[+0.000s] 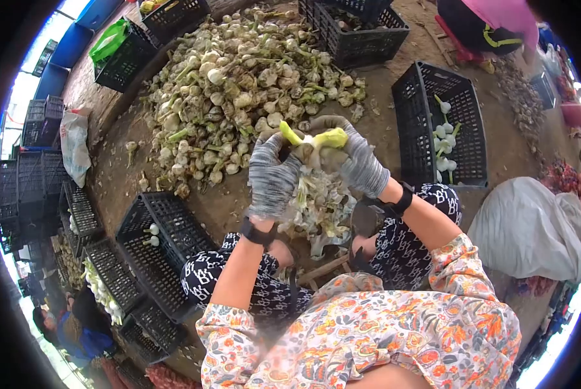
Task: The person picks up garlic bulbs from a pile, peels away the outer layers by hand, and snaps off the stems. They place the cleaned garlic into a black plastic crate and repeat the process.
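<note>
Both of my hands wear grey knitted gloves and meet over a garlic bulb (308, 144) with yellow-green stalk parts. My left hand (274, 172) has its fingers closed round the bulb's left side. On the other side, my right hand (358, 159) grips the bulb and a yellow-green leaf (331, 138). Beneath them, pale peeled skins (321, 206) lie heaped on the ground between my knees. Just beyond the hands spreads a large pile of unpeeled garlic (232, 84). The bulb's underside is hidden by the gloves.
A black crate (478, 129) at the right holds several white bulbs; another crate (180, 227) at the left holds two. More crates (368, 42) stand beyond the pile. A white sack (527, 227) lies at the right. People are at the upper right and lower left.
</note>
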The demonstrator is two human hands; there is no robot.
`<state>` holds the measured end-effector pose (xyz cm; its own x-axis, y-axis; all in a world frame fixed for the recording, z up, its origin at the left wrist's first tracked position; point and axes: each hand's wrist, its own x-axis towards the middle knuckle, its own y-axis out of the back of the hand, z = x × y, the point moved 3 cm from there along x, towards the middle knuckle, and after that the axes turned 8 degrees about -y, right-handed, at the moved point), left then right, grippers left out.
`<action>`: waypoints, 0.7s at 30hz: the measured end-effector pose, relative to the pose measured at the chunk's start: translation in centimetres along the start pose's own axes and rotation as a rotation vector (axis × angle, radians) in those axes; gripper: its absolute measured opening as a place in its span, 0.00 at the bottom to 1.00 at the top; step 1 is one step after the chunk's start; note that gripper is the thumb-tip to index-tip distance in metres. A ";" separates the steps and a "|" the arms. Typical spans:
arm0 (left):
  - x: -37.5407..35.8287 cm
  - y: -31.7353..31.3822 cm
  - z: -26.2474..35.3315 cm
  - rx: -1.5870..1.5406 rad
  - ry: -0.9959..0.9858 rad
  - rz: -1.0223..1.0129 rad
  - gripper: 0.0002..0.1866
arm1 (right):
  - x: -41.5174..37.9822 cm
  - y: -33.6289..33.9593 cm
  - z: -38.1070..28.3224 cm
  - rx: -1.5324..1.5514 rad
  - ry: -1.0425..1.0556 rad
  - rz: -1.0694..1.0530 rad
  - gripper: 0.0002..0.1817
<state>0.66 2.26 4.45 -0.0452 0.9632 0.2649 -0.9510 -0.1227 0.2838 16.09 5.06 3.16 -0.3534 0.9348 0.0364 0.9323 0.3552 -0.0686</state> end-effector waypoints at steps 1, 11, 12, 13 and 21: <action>0.1 0.2 -0.8 0.008 -0.011 -0.009 0.10 | -0.4 0.1 0.3 0.112 -0.155 -0.053 0.15; 0.0 1.3 0.6 -0.628 0.060 -0.291 0.10 | 0.7 1.8 2.4 1.031 -0.903 -0.167 0.11; -0.2 1.1 0.8 -0.748 0.108 -0.317 0.11 | 0.6 1.8 2.3 1.116 -0.938 -0.274 0.11; -0.2 0.7 0.7 -0.907 0.100 -0.281 0.15 | 0.2 2.2 2.6 0.910 -0.991 -0.200 0.12; 0.2 1.6 -0.3 -0.614 0.204 -0.159 0.13 | 1.1 2.8 -0.7 -0.643 -0.289 -0.302 0.17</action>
<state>-0.96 2.28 4.68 0.1106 0.9917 0.0662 -0.9497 0.1251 -0.2869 18.39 7.10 3.72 -0.5237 0.7949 -0.3066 0.6221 0.6026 0.4998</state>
